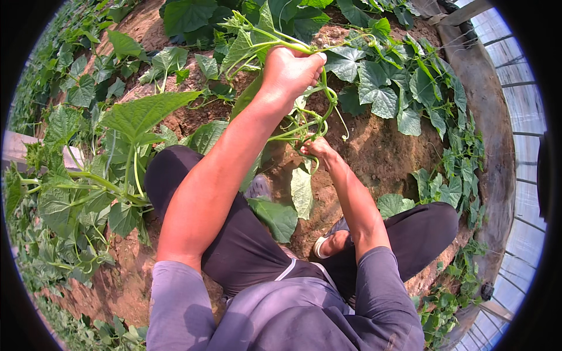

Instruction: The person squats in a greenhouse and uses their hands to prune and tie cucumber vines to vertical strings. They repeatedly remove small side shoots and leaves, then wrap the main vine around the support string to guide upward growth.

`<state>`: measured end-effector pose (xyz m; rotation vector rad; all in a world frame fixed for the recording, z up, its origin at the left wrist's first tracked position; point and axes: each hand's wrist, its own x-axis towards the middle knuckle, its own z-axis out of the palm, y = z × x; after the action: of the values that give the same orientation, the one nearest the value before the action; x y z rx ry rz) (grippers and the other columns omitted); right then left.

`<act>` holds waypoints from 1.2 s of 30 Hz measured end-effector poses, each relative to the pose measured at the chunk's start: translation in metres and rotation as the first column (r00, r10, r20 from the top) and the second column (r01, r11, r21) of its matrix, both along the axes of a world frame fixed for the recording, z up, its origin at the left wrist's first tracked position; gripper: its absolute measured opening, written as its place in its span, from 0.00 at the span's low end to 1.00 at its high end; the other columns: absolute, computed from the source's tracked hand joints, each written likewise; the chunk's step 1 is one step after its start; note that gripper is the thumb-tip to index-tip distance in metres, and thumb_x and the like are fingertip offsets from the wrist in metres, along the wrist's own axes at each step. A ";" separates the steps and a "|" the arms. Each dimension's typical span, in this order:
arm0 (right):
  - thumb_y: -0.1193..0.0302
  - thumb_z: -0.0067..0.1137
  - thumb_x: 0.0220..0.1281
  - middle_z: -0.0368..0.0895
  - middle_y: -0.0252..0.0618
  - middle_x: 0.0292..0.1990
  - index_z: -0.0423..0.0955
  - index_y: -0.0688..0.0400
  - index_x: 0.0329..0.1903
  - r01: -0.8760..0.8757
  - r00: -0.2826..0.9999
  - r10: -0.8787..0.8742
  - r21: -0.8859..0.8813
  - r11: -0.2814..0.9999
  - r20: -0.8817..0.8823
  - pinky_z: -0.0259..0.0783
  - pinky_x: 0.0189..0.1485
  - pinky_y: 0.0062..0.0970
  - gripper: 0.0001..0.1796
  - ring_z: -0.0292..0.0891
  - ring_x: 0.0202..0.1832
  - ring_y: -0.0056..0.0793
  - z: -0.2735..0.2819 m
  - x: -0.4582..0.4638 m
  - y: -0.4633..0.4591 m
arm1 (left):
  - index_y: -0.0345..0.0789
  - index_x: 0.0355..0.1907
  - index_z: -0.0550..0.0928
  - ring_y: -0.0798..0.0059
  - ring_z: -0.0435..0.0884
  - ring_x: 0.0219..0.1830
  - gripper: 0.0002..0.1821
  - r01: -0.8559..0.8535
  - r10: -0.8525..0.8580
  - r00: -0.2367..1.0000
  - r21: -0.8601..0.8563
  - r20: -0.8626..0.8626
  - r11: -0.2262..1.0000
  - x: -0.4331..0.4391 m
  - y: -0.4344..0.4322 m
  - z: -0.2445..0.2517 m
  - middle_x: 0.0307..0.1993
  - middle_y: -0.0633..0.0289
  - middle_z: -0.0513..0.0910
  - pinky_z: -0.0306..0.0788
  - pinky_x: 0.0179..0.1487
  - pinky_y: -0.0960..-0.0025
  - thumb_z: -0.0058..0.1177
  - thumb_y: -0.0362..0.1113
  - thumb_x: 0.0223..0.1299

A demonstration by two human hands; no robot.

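Note:
My left hand is stretched forward, its thumb and fingers closed on a green vine stem near the leafy tip. From there the vine hangs down in loops with thin curling tendrils. My right hand, lower and nearer my body, grips the looped lower vine stem. Just below it droops a pale, wilted-looking leaf. A broad dark green leaf spreads between my legs. My fingers hide part of the stem at both grips.
Leafy vines cover the soil at the front right. A large upright plant leans close to my left knee. Bare brown soil lies ahead. Along the right runs a low earthen wall beside greenhouse sheeting with ribs.

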<state>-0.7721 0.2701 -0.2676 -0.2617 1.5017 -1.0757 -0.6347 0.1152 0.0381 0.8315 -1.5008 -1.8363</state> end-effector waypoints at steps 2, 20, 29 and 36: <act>0.90 0.57 0.68 0.83 0.37 0.33 0.83 0.63 0.47 0.016 0.997 -0.012 -0.045 0.999 0.080 0.68 0.26 0.25 0.12 0.76 0.28 0.21 -0.019 -0.016 0.006 | 0.30 0.38 0.89 0.80 0.85 0.33 0.11 0.042 -0.042 0.999 0.009 -0.022 0.999 -0.008 0.004 0.000 0.32 0.64 0.89 0.80 0.38 0.73 0.70 0.37 0.68; 0.69 0.60 0.75 0.81 0.31 0.28 0.82 0.57 0.39 -0.067 0.996 0.075 -0.152 0.986 0.049 0.63 0.23 0.26 0.07 0.71 0.23 0.20 0.020 0.008 -0.005 | 0.30 0.37 0.89 0.79 0.83 0.32 0.10 0.000 0.001 0.999 0.020 -0.036 1.000 0.003 0.001 0.006 0.32 0.64 0.88 0.79 0.40 0.72 0.70 0.37 0.68; 0.66 0.62 0.75 0.80 0.31 0.27 0.83 0.56 0.39 0.036 0.999 -0.039 -0.113 0.993 -0.025 0.65 0.24 0.27 0.08 0.71 0.23 0.21 0.011 0.015 0.001 | 0.30 0.34 0.88 0.80 0.82 0.28 0.08 -0.039 0.043 0.997 0.051 -0.063 0.998 0.000 0.007 0.013 0.28 0.64 0.86 0.77 0.34 0.73 0.66 0.32 0.68; 0.65 0.62 0.73 0.80 0.32 0.26 0.82 0.57 0.39 0.078 0.997 -0.078 0.076 0.994 0.003 0.67 0.25 0.28 0.09 0.72 0.22 0.22 -0.002 0.013 0.001 | 0.30 0.40 0.90 0.81 0.84 0.32 0.10 -0.028 0.030 0.999 0.046 -0.030 0.999 0.013 -0.005 0.008 0.33 0.63 0.89 0.80 0.40 0.74 0.70 0.36 0.68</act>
<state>-0.7594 0.2709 -0.2696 -0.1481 1.5548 -1.0776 -0.6217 0.1098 0.0461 0.8390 -1.4256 -1.8600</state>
